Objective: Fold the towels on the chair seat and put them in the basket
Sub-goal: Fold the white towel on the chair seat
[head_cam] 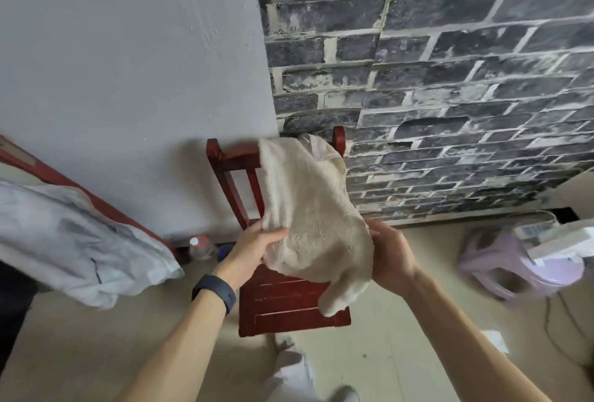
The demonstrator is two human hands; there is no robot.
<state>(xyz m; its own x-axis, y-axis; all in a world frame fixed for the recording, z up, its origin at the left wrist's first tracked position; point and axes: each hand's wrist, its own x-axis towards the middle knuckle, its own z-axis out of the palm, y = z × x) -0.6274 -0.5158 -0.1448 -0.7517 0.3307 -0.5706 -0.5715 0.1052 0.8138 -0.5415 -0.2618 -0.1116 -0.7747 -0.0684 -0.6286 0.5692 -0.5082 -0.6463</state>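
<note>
A cream towel point(308, 205) hangs in the air above the red wooden chair point(289, 305), lifted off the seat. My left hand point(254, 250) grips its lower left edge, thumb on top of the cloth. My right hand point(390, 257) grips the lower right edge, and a loose corner droops below it toward the seat. The towel's upper part flaps up in front of the chair's backrest. No basket is in view.
A pale grey cloth point(74, 241) lies over a red-framed surface at the left. A plastic bottle point(201, 247) stands on the floor by the wall. A lilac plastic stool point(514, 269) with a white box is at the right. Cables run across the floor there.
</note>
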